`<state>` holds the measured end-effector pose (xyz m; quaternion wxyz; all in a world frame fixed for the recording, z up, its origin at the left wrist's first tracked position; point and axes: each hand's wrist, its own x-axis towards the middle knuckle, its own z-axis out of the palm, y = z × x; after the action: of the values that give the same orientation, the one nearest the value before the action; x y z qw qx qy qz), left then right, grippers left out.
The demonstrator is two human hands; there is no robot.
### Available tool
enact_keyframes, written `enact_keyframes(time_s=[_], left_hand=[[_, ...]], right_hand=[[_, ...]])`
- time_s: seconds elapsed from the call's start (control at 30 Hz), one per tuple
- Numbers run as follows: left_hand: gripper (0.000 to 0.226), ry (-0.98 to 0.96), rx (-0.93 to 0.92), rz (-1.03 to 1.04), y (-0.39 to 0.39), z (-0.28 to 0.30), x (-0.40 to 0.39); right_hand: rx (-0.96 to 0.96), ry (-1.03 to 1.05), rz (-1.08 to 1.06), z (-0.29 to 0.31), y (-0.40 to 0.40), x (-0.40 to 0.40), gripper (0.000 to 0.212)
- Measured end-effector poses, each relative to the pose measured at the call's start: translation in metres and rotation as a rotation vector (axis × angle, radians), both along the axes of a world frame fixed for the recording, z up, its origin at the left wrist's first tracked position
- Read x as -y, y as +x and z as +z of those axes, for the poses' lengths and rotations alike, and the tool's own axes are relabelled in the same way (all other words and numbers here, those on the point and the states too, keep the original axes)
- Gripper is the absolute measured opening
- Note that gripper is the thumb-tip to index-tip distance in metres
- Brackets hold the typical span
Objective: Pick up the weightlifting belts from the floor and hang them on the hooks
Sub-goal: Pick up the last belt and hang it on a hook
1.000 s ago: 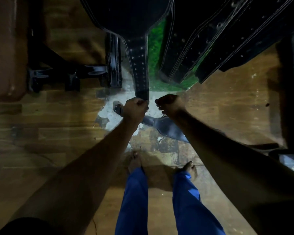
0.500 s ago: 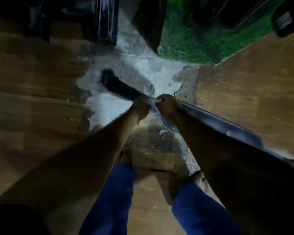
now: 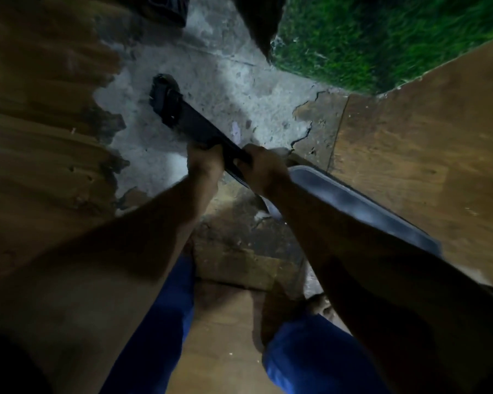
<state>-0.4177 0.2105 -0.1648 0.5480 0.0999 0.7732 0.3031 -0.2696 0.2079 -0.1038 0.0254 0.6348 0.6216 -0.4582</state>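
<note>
A dark weightlifting belt (image 3: pixel 194 122) runs diagonally across the floor from its buckle end at upper left to its wide padded part (image 3: pixel 353 206) at lower right. My left hand (image 3: pixel 204 163) grips the narrow strap just below the buckle end. My right hand (image 3: pixel 264 169) grips the same strap right beside it, where the belt begins to widen. The far right end of the belt is hidden behind my right forearm. No hooks or hung belts are in view.
Bare grey concrete (image 3: pixel 234 81) shows where the wooden floor covering (image 3: pixel 424 143) has worn away. Green artificial turf (image 3: pixel 382 38) lies at the top right. A dark equipment base (image 3: pixel 168 7) sits at the top edge. My feet and blue trousers (image 3: pixel 165 322) are below.
The view dropped from the hanging belts down to the floor. Both hands left the hanging strap and took hold of the belt on the floor, which now looks nearer.
</note>
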Motion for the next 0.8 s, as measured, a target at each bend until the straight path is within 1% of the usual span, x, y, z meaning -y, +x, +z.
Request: enact_keyframes(time_s=[0.07, 0.13, 0.17, 0.2, 0.3, 0.33, 0.4, 0.47, 0.57, 0.67, 0.73, 0.8], left_hand=[[0.062, -0.018, 0.077, 0.018, -0.001, 0.033, 0.004], [0.082, -0.076, 0.129, 0.063, 0.003, 0.104, 0.008], [0.085, -0.097, 0.159, 0.086, 0.005, 0.133, 0.011], [0.077, -0.105, 0.194, 0.094, 0.009, 0.167, 0.012], [0.017, -0.135, 0.245, 0.076, 0.02, 0.251, 0.013], [0.008, -0.144, 0.26, 0.073, 0.024, 0.277, 0.013], [0.011, -0.142, 0.292, 0.073, 0.026, 0.32, 0.011], [0.009, -0.132, 0.33, 0.058, 0.031, 0.362, 0.007], [0.021, -0.124, 0.358, 0.088, 0.035, 0.425, 0.006], [0.022, -0.117, 0.404, 0.111, 0.036, 0.497, 0.007], [0.03, -0.113, 0.444, 0.135, 0.037, 0.541, 0.012], [0.039, -0.062, 0.455, 0.151, 0.038, 0.58, 0.019]], right_hand=[[-0.064, -0.012, -0.014, 0.03, 0.006, 0.004, 0.031], [-0.105, -0.031, -0.023, 0.069, 0.01, 0.007, 0.028], [-0.119, -0.026, -0.024, 0.089, 0.011, 0.008, 0.025], [-0.124, -0.016, -0.024, 0.111, 0.012, 0.007, 0.023], [-0.127, 0.017, -0.019, 0.18, 0.017, 0.005, 0.023], [-0.136, 0.03, -0.022, 0.204, 0.019, 0.004, 0.022], [-0.146, 0.057, -0.041, 0.252, 0.022, 0.001, 0.025], [-0.138, 0.062, -0.068, 0.298, 0.026, -0.003, 0.031], [-0.146, 0.05, -0.095, 0.371, 0.03, -0.01, 0.037], [-0.183, 0.026, -0.114, 0.445, 0.032, -0.015, 0.047], [-0.215, -0.009, -0.097, 0.492, 0.035, -0.016, 0.053], [-0.224, -0.033, -0.059, 0.538, 0.037, -0.015, 0.056]])
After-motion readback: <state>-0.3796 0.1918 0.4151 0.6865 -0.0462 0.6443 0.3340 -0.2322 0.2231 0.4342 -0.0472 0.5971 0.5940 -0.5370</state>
